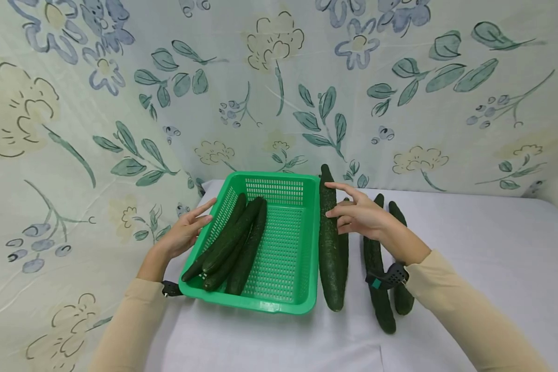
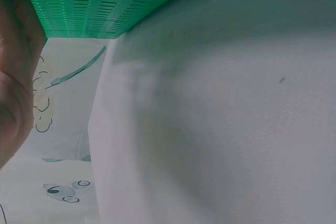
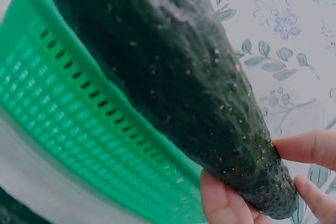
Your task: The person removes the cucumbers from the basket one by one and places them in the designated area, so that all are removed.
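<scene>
Long dark-green bumpy cucumber [image 1: 330,243] lies on table just right of green slotted plastic basket [image 1: 279,302]; right hand [image 1: 360,214] pinches it w/ curled fingers [image 3: 304,148]; wrist view shows pale speckles; left hand [image 1: 186,230], fingers relaxed, touches basket's left wall.

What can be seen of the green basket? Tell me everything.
The green basket is a rectangular plastic tray with slotted walls and a perforated floor, sitting flat on the white cloth. Cucumbers lie slanted in its left half; the right half is bare. The left hand rests against its left wall. A long cucumber lies along its right rim outside, held near its far end in the right hand's grip.
</scene>
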{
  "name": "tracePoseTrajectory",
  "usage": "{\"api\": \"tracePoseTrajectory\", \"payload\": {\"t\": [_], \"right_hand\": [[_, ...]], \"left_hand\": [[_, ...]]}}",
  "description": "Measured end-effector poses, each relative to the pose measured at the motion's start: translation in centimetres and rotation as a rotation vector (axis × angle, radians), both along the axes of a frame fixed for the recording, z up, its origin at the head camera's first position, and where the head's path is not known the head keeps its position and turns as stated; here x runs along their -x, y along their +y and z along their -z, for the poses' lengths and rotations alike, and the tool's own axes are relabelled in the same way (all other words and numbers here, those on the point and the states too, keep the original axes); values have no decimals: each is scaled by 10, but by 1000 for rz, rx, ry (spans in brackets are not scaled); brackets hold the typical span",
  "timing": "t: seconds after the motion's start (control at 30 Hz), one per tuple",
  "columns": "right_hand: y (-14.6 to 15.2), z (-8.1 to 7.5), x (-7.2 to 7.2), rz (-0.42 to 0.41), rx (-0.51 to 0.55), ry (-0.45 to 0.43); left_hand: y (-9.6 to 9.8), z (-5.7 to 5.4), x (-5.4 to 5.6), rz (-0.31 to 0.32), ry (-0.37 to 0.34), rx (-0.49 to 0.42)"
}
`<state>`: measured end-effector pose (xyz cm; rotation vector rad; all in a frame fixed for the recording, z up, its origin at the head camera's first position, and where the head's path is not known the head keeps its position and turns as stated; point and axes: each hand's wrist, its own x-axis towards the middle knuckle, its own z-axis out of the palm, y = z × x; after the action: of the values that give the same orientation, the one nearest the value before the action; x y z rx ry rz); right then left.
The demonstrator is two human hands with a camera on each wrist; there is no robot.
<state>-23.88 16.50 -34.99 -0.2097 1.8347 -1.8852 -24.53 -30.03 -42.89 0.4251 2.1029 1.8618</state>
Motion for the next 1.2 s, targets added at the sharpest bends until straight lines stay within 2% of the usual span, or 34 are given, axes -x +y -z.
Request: {"api": "tracePoseTrajectory", "payload": {"t": [0.23, 0.6, 0.8, 0.93, 1.2], "right_hand": [[23, 3, -2, 27, 7, 14], [56, 15, -4, 55, -14, 28], [74, 19, -6, 85, -32, 39], [86, 22, -7, 90, -26, 49], [106, 30, -7, 93, -36, 115]], "left_hand": [[1, 0, -1, -8, -21, 0], [-1, 0, 0, 0, 9, 2], [1, -1, 1, 17, -4, -8], [1, -1, 0, 5, 5, 4], [0, 0, 1, 14, -3, -1]]}}
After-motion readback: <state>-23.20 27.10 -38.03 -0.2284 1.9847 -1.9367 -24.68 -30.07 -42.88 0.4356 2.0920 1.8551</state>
